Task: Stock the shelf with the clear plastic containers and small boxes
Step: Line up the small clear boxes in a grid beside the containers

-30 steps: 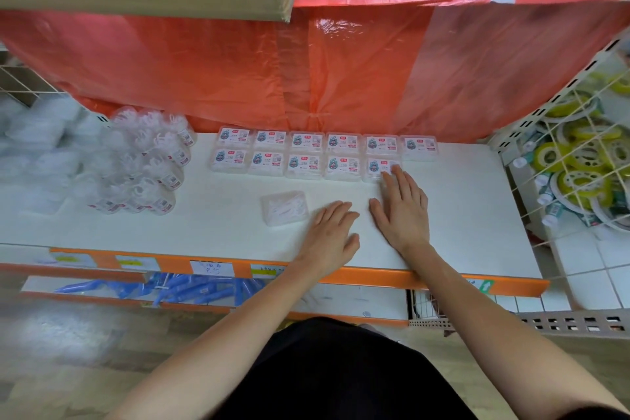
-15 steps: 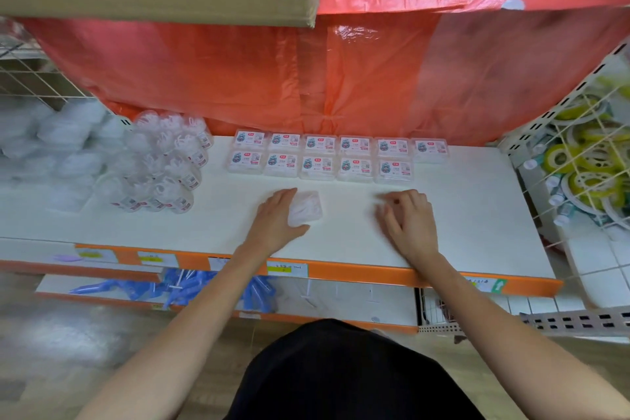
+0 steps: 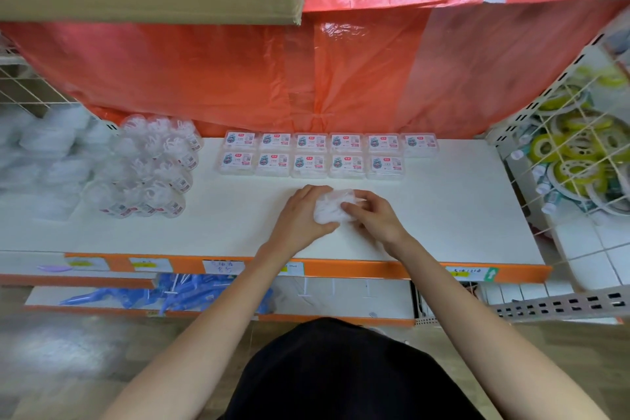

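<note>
Mid-shelf, between both hands: a small clear plastic box with white contents [image 3: 332, 206], no label showing on the face that is up. It is at or just above the white shelf board [image 3: 443, 215]; I cannot tell which.
Left hand [image 3: 300, 211]: cups the box's left side, fingers [image 3: 313, 191] curled round its far edge.
Right hand [image 3: 375, 215]: grasps the right side, fingertips [image 3: 351, 206] on the top face, thumb hidden.
Weight: probably very light, an easy one-hand carry.
Stiffness: looks like thin hard plastic, so it likely flexes, and the lid may pop open if the broad faces are squeezed.
Surface: glossy and smooth, so it is likely to slip under a loose pinch.
Where to hold: by the side walls near the corners, where such a box is stiffest, with gentle pressure.
Likely slot: two rows of clear labelled boxes [image 3: 310, 155] stand at the back, six behind and five in front. The gap at the right end of the front row seems the place, with the label turned up.
Neighbours: a heap of round clear plastic containers [image 3: 153, 167] lies well apart to the left.
</note>
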The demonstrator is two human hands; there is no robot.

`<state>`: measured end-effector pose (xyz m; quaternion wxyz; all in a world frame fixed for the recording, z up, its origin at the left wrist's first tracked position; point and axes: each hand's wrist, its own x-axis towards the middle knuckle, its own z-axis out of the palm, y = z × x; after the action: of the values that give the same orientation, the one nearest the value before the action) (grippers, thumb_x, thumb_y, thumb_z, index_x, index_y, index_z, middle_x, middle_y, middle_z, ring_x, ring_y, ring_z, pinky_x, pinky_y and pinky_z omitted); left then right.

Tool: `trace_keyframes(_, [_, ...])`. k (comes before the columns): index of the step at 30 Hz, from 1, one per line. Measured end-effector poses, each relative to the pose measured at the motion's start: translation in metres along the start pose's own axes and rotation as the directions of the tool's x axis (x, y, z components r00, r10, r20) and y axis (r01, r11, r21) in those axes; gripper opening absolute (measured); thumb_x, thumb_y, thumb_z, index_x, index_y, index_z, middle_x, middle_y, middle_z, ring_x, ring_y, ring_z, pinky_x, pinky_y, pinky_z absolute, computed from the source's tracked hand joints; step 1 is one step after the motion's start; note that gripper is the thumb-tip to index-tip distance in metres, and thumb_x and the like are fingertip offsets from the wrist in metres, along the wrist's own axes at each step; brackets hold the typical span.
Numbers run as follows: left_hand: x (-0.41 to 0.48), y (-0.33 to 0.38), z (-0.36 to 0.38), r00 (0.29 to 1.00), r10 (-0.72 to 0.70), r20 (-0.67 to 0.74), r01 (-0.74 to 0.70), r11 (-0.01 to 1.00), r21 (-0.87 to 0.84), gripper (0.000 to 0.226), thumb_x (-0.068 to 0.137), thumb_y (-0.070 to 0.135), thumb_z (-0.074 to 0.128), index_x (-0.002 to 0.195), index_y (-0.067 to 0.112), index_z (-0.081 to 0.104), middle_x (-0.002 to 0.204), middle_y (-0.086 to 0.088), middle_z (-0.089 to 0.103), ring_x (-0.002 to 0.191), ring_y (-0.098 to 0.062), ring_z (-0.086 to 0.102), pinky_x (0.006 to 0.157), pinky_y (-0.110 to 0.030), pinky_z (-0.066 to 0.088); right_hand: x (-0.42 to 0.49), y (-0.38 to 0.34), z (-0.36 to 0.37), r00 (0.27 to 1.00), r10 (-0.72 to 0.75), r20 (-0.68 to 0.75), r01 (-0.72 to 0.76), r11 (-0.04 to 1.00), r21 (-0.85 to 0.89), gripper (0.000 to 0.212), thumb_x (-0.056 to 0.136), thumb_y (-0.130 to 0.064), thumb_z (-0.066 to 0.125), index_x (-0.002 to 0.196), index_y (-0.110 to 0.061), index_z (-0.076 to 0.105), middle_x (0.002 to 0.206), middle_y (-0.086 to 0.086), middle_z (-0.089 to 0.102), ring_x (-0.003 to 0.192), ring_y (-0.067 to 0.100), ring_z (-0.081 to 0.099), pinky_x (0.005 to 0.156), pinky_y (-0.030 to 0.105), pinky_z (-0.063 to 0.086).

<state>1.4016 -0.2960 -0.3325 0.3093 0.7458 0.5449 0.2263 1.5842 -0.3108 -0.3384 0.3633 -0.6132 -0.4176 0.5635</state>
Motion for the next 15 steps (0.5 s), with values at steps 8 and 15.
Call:
trace_keyframes(8, [0.007, 0.014, -0.007, 0.812, -0.540, 0.220, 0.569, 0.651, -0.502, 0.049, 0.095, 0.049, 0.053, 0.127, 0.013, 0.055, 0.122, -0.003, 0.062, 0.105, -0.017, 0.061, 0.088, -0.033, 0.048, -0.012, -0.003, -0.020, 0.994, -0.078, -0.080, 0.091, 0.980, 0.175, 0.033, 0.084, -0.010, 0.075, 0.113, -0.022, 0.064, 0.095, 0.006, 0.071, 0.086, 0.015, 0.067, 0.073, 0.022, 0.053])
trace_keyframes(15, [0.011, 0.026, -0.015, 0.749, -0.497, 0.438, 0.654, 0.449, -0.609, 0.058, 0.098, 0.060, 0.036, 0.106, 0.008, 0.062, 0.097, -0.014, 0.069, 0.078, -0.026, 0.071, 0.071, -0.031, 0.054, -0.021, -0.004, -0.020, 0.953, -0.290, -0.086, 0.299, 0.946, 0.125, 0.039, 0.080, 0.004, 0.075, 0.110, -0.019, 0.067, 0.101, 0.001, 0.074, 0.094, 0.012, 0.068, 0.082, 0.025, 0.054])
